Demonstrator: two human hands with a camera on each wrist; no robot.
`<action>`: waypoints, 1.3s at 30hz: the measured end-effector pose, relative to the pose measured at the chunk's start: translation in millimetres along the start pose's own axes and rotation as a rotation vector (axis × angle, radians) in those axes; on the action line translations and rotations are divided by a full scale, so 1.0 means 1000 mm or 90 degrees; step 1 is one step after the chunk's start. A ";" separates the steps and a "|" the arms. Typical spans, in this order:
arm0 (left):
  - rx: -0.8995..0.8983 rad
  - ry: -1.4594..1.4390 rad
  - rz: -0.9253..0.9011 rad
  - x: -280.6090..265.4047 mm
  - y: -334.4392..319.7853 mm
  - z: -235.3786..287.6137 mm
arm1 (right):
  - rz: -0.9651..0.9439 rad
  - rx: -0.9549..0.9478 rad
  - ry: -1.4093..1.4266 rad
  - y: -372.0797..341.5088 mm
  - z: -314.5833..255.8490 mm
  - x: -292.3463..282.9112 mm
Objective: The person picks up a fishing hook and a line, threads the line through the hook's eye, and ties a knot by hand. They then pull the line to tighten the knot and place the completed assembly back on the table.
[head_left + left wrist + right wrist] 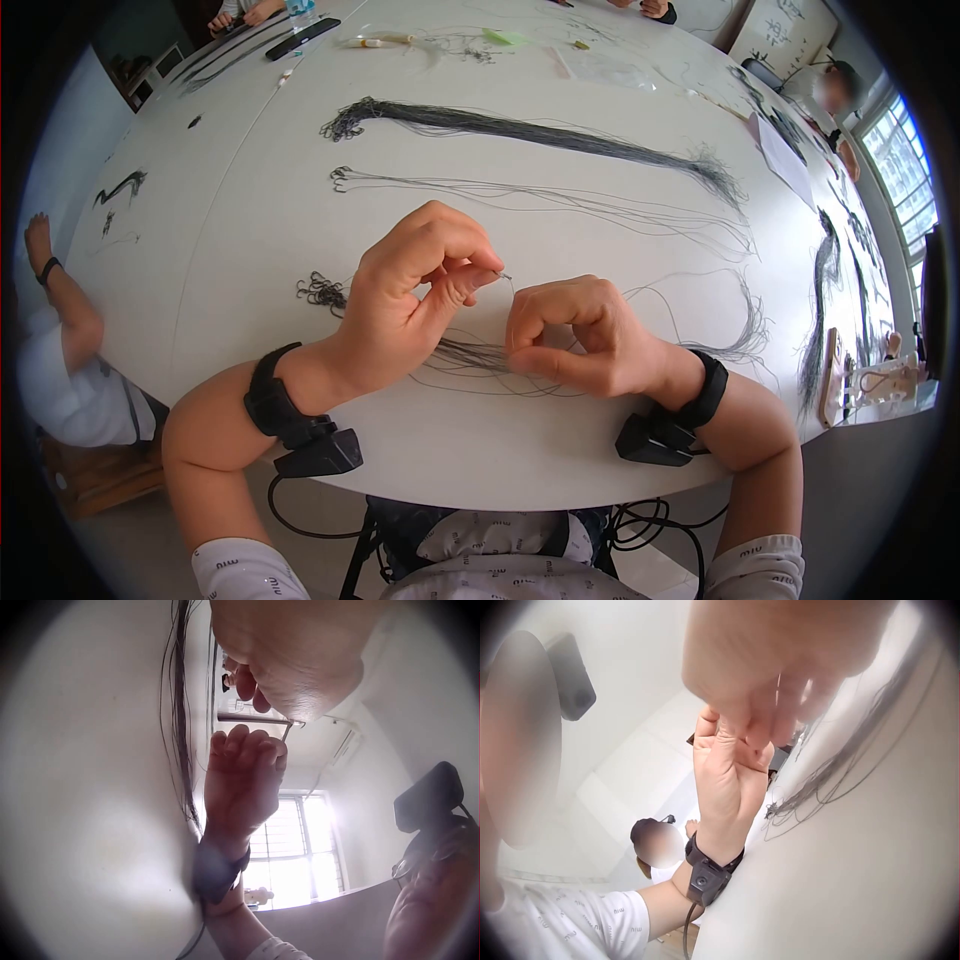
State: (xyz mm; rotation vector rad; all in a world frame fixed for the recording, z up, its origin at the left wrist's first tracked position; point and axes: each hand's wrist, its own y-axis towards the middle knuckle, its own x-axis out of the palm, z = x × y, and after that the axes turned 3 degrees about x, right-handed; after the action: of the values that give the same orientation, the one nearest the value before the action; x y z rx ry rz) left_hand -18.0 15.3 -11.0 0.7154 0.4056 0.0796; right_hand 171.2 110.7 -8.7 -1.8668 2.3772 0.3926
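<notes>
In the head view my left hand [400, 300] pinches a small fish hook [507, 277] between thumb and forefinger, raised over the table. A thin fishing line [513, 289] runs down from it to my right hand [595, 340], whose curled fingers and thumb hold it close by on the right. Below both hands lies a bundle of hooked lines; its dark hooks [322, 291] cluster left of my left wrist, and its strands [470, 354] pass beneath the hands. In the right wrist view the two hands overlap, hiding the hook.
Beyond the hands lie a few hooked lines [540, 196] and a thick bundle of hooked lines [540, 135] on the white table [250, 240]. More dark strands [822, 290] lie at the right edge, near a phone-like object [832, 375]. Other people sit around the table.
</notes>
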 end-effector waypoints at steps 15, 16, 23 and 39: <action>0.010 0.017 -0.033 0.001 0.002 0.003 | 0.177 0.090 0.171 0.003 0.002 0.001; -0.008 0.010 -0.031 0.001 0.002 0.004 | 0.176 0.093 0.160 0.004 0.003 0.001; -0.116 -0.019 -0.041 0.002 0.000 0.006 | 0.227 0.012 -0.002 0.004 0.011 0.000; -0.067 0.096 -0.067 0.001 0.004 0.008 | 0.307 -0.151 -0.261 0.007 0.008 0.001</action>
State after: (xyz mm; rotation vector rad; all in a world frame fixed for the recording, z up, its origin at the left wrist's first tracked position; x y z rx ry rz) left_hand -13.4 13.6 -3.2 0.5852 0.5784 0.0548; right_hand 163.9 113.1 -15.4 -1.1014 2.5303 1.0234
